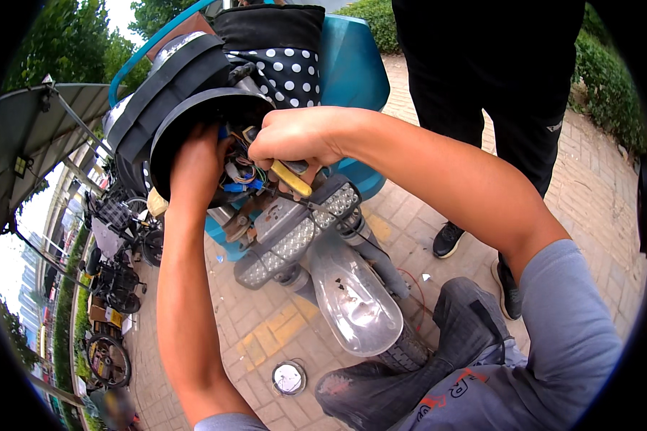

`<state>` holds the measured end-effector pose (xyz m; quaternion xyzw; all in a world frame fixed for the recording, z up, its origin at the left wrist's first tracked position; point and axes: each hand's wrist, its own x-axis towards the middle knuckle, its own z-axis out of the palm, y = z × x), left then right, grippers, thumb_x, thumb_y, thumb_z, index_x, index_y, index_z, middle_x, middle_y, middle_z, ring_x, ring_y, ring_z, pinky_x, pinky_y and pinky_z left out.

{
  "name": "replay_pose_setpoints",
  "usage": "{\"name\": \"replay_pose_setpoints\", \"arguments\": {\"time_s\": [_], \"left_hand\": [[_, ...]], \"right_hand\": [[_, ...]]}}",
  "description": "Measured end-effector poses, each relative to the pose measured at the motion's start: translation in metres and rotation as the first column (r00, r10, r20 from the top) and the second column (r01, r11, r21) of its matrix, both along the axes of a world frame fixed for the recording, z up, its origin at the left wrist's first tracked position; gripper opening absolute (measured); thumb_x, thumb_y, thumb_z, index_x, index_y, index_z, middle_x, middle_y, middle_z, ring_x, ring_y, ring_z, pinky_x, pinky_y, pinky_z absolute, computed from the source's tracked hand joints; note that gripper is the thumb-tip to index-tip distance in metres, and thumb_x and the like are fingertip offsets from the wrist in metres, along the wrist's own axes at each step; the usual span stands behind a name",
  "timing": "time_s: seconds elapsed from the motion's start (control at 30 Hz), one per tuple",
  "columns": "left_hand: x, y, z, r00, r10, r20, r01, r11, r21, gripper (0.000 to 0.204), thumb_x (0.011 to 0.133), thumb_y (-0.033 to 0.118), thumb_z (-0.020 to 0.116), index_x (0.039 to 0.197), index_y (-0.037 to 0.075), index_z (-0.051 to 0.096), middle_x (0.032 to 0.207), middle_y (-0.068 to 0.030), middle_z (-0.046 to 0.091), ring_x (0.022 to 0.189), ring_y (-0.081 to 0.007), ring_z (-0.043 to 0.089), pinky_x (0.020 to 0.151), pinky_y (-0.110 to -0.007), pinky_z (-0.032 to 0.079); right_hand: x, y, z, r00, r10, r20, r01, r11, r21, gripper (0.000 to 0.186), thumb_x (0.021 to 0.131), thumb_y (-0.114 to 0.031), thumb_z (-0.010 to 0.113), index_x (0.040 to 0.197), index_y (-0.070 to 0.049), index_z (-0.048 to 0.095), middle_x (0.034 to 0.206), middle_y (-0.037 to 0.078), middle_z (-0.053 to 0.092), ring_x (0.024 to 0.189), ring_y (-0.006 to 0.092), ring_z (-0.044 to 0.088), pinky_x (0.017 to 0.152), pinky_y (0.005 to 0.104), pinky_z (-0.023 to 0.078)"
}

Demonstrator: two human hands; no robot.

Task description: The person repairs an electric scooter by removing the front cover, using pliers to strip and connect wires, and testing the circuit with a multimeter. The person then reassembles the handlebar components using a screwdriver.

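A round black headlight housing at the front of a teal electric scooter faces me, and colourful wires with blue connectors spill from it. My left hand reaches into the housing among the wires; its fingertips are hidden inside. At the housing's right edge, my right hand is closed round a tool with a yellow handle. The working end of that tool is hidden, so its kind does not show. Just below both hands is a long clear-lensed light bar.
A clear front mudguard covers the wheel between my knees. On the paving lies a round white disc with a dark rim. Someone in black trousers stands close at the right. Parked two-wheelers line the left side.
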<state>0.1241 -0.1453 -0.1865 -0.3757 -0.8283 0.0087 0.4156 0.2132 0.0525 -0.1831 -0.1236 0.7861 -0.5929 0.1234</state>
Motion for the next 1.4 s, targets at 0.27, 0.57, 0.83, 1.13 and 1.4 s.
{"name": "replay_pose_setpoints", "arguments": {"time_s": [0.27,0.57,0.83,1.13,1.4], "left_hand": [[0.000,-0.001,0.002,1.000,-0.017,-0.010,0.017,1.000,-0.002,0.035,0.085,0.018,0.064,0.114,0.000,0.060,0.104,-0.0215,0.060,0.087,-0.0393,0.061,0.072,-0.044,0.051],[-0.003,-0.003,-0.002,0.999,-0.013,-0.036,0.013,1.000,-0.015,0.036,0.085,0.019,0.063,0.116,0.001,0.060,0.105,-0.0199,0.061,0.087,-0.0376,0.062,0.071,-0.042,0.052],[-0.004,-0.002,-0.004,0.998,-0.002,-0.066,0.001,1.000,-0.016,0.034,0.086,0.019,0.062,0.116,0.003,0.059,0.107,-0.0186,0.062,0.089,-0.0365,0.063,0.072,-0.042,0.052],[-0.004,-0.003,-0.003,0.997,0.034,-0.065,-0.036,0.999,-0.033,0.033,0.086,0.020,0.062,0.114,0.004,0.059,0.107,-0.0179,0.062,0.086,-0.0367,0.064,0.070,-0.043,0.053],[-0.007,-0.002,-0.003,0.995,-0.001,-0.102,-0.003,0.999,-0.039,0.034,0.086,0.022,0.063,0.114,0.004,0.059,0.105,-0.0176,0.063,0.084,-0.0362,0.064,0.068,-0.043,0.053]], "right_hand": [[-0.001,-0.004,-0.004,0.999,0.040,0.007,-0.039,0.989,-0.142,0.016,0.073,-0.009,0.054,0.077,0.007,0.056,0.081,0.017,0.057,0.071,0.0276,0.064,0.062,0.0419,0.058],[-0.010,-0.009,-0.032,0.996,0.069,0.064,-0.026,0.858,-0.514,0.014,0.076,-0.008,0.054,0.083,0.004,0.056,0.080,0.016,0.057,0.066,0.0259,0.061,0.056,0.0408,0.055],[-0.016,-0.018,-0.051,0.989,0.137,0.055,-0.064,0.732,-0.679,0.017,0.076,-0.008,0.051,0.090,0.001,0.051,0.083,0.018,0.055,0.067,0.0279,0.059,0.055,0.0425,0.052],[-0.019,-0.032,-0.072,0.974,0.219,0.051,-0.068,0.506,-0.860,0.016,0.078,-0.008,0.046,0.092,-0.002,0.049,0.087,0.018,0.056,0.071,0.0286,0.058,0.063,0.0453,0.050],[-0.019,-0.040,-0.078,0.970,0.240,0.027,-0.071,0.390,-0.918,0.015,0.079,-0.009,0.045,0.091,-0.003,0.050,0.087,0.016,0.057,0.074,0.0284,0.059,0.063,0.0444,0.049]]}}
